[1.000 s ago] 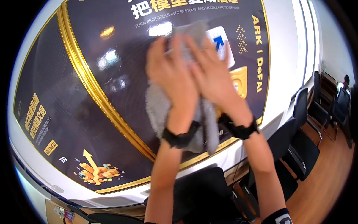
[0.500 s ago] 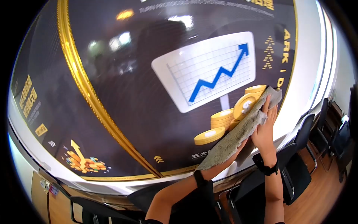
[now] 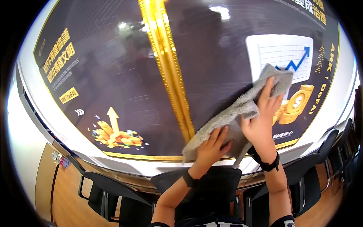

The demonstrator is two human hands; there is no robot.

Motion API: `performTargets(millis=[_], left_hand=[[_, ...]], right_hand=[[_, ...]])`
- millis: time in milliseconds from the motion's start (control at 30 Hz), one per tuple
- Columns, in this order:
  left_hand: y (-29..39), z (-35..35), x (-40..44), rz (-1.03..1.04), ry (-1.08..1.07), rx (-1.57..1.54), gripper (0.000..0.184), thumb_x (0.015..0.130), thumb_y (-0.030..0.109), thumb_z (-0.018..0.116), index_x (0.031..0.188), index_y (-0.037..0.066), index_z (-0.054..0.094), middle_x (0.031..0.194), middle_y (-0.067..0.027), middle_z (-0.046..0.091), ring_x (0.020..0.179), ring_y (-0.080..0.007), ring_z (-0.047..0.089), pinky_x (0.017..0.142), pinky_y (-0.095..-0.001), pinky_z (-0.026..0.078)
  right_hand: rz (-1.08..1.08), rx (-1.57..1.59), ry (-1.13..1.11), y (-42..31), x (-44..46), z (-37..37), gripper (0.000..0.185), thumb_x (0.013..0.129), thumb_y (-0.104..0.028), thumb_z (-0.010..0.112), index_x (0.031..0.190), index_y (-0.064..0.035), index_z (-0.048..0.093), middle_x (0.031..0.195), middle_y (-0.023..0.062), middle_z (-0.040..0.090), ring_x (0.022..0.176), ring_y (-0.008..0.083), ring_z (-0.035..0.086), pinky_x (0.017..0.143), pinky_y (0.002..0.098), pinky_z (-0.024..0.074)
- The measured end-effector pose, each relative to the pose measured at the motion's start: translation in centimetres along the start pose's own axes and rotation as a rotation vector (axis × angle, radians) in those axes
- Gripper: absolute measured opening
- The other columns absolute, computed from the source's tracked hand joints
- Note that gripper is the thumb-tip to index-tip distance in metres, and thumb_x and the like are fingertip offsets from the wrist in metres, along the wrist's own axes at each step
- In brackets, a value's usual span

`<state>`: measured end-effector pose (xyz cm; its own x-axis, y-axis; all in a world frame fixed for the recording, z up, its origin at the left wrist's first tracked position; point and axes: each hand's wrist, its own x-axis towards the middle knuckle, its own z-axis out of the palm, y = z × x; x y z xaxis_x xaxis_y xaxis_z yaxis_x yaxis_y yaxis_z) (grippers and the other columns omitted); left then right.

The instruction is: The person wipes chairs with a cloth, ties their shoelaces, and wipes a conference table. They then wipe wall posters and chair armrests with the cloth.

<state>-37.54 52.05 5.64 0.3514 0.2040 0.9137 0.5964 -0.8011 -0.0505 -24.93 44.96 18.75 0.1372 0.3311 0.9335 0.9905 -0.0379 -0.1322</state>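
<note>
Cloth [image 3: 228,118] — one, grey, two hands [image 3: 208,152] [image 3: 261,126] on it, two wristbands [image 3: 188,178] [image 3: 270,165]

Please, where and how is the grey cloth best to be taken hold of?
Probably by the loose lower flap, pinched from below: it hangs between the left hand and the right hand, while the hands lie nearer the ends of the grey cloth, and its upper edge runs along the dark panel.

Black chairs [image 3: 113,186] on wood-toned floor [image 3: 68,195]; white wall [image 3: 26,70] behind.
</note>
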Motion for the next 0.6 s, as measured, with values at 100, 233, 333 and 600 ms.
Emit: performTargets(millis=[100, 233, 333, 600], left_hand=[[-3.2, -2.0, 0.0, -0.051, 0.034, 0.040, 0.070, 0.066, 0.048, 0.072, 0.124, 0.014, 0.053, 0.132, -0.0131, 0.045, 0.117, -0.0341, 0.044, 0.086, -0.0465, 0.035], [-9.6, -4.8, 0.1, -0.022, 0.131, 0.071, 0.076, 0.067, 0.049, 0.071, 0.127, 0.009, 0.048, 0.137, -0.0182, 0.038, 0.125, -0.0387, 0.034, 0.098, -0.0540, 0.024], [-14.3, -6.7, -0.6, -0.033, 0.151, 0.108, 0.080, 0.069, 0.048, 0.070, 0.133, 0.008, 0.041, 0.141, -0.0215, 0.031, 0.131, -0.0401, 0.026, 0.102, -0.0563, 0.017], [-26.3, -12.0, -4.0, -0.223, 0.233, 0.175, 0.082, 0.078, 0.058, 0.053, 0.139, 0.009, 0.031, 0.143, -0.0240, 0.024, 0.132, -0.0440, 0.022, 0.104, -0.0582, 0.014]], right_hand=[[-0.054, 0.007, 0.043, -3.8, 1.4, 1.5, 0.091, 0.062, -0.020, 0.050, 0.140, 0.0060, 0.010, 0.139, 0.0314, 0.019, 0.125, 0.0579, 0.012, 0.104, 0.0599, 0.0067], [-0.101, 0.027, 0.026, -9.7, 3.0, 3.7, 0.092, 0.065, -0.024, 0.056, 0.141, 0.0053, 0.012, 0.131, 0.0341, 0.025, 0.122, 0.0580, 0.016, 0.103, 0.0606, 0.0087], [-0.180, 0.028, 0.121, -15.3, 4.6, 6.2, 0.094, 0.070, -0.034, 0.065, 0.141, 0.0032, 0.016, 0.124, 0.0362, 0.031, 0.122, 0.0564, 0.020, 0.102, 0.0611, 0.0136], [-0.345, 0.097, 0.042, -30.1, 7.3, 12.4, 0.096, 0.070, -0.047, 0.066, 0.140, 0.0001, 0.021, 0.131, 0.0353, 0.031, 0.130, 0.0484, 0.021, 0.106, 0.0555, 0.0167]])
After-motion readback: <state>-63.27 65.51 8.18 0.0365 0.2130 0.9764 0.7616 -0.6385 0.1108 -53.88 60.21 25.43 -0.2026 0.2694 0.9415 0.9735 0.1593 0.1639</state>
